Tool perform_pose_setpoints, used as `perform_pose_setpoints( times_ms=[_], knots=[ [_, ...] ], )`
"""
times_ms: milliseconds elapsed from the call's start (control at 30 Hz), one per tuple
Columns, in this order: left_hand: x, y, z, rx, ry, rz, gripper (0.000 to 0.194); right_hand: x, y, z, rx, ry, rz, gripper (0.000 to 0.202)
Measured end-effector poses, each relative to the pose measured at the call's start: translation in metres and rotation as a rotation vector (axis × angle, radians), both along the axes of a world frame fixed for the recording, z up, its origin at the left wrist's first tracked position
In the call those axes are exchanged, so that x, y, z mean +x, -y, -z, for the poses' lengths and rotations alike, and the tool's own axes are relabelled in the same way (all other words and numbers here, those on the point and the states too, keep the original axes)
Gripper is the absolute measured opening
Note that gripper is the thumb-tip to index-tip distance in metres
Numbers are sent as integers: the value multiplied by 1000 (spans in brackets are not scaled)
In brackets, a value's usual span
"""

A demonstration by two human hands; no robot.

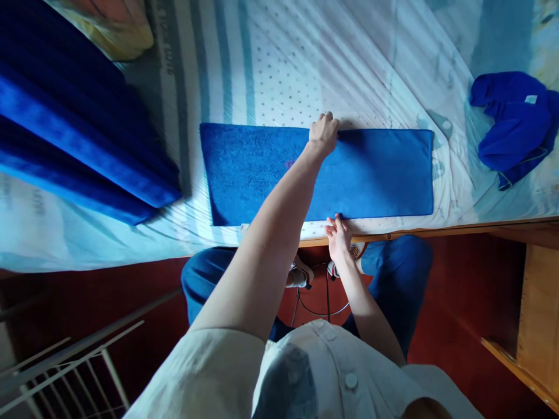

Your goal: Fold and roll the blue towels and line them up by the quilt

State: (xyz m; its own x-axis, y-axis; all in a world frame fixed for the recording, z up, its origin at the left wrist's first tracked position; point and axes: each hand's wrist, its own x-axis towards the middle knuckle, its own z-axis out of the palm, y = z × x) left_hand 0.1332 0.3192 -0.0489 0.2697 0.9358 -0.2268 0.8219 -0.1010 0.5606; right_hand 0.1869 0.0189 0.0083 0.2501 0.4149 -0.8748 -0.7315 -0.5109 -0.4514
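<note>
A long blue towel (384, 174) lies spread across the bed, parallel to its near edge. Its left part looks fluffy, with a small pinkish mark, and its right part smoother. My left hand (324, 132) reaches over the towel and is closed on its far edge, near the middle; its fingertips are hidden. At the near edge, right below, my right hand (339, 237) is palm-up, with thumb and finger pinching the towel's border and the other fingers loosely bent. My left forearm covers part of the towel.
The bed carries a patterned sheet (283, 75). A crumpled blue garment (515, 122) lies at right, and folded blue fabric (87, 128) on the left. A wooden bed edge (393, 234) runs before my knees. A white metal rack (78, 372) stands lower left.
</note>
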Motion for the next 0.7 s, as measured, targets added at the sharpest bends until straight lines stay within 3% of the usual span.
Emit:
perform_pose_setpoints(
  times_ms=[233,333,533,600,700],
  knots=[
    [-1,17,-65,-120,-177,41,31,3,12,4,41,-23,21,16],
    [-3,24,-83,-91,-158,24,35,5,20,1,55,-38,31,15],
    [-9,33,-105,0,-28,-3,31,17,42,-19,123,-20,10,23],
    [-11,36,-120,54,10,-5,26,27,51,-28,161,24,-11,29],
    [-16,46,-153,124,49,8,22,46,63,-40,225,146,-57,38]
  ],
)
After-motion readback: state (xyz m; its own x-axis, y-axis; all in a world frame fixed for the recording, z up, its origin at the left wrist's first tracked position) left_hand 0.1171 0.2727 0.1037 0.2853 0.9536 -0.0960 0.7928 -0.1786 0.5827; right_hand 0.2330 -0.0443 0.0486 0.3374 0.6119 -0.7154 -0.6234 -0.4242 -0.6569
